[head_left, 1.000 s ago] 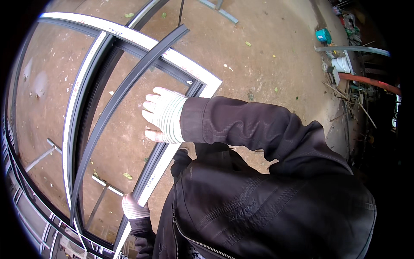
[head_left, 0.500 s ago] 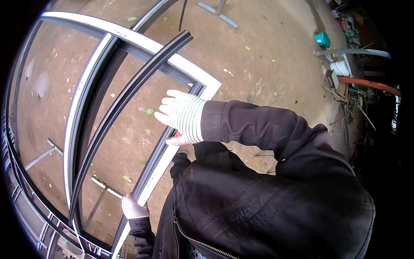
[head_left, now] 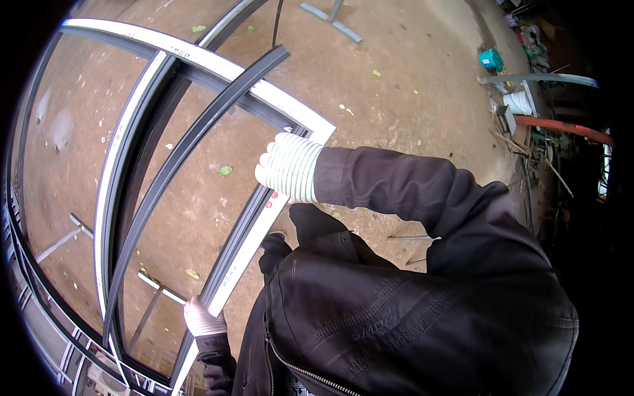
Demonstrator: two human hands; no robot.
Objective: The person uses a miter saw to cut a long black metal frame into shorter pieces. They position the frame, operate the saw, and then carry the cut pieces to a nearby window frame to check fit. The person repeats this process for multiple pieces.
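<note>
My right grip (head_left: 290, 168) is curled over the near side of the white-and-dark frame (head_left: 232, 276), just beside its far right corner; my left grip (head_left: 203, 319) is closed around the same side, toward its near end. The dark strip (head_left: 200, 129) extends across the frame, its upper end beyond the far side.

I see teal tub (head_left: 490, 59) on brown floor (head_left: 403, 112). Grey bar (head_left: 541, 78) just below it; white bucket (head_left: 518, 103) near, lower right of it; red bar (head_left: 561, 128) and sticks (head_left: 522, 149) farther below the tub; small leaf (head_left: 376, 73) well left of it.
</note>
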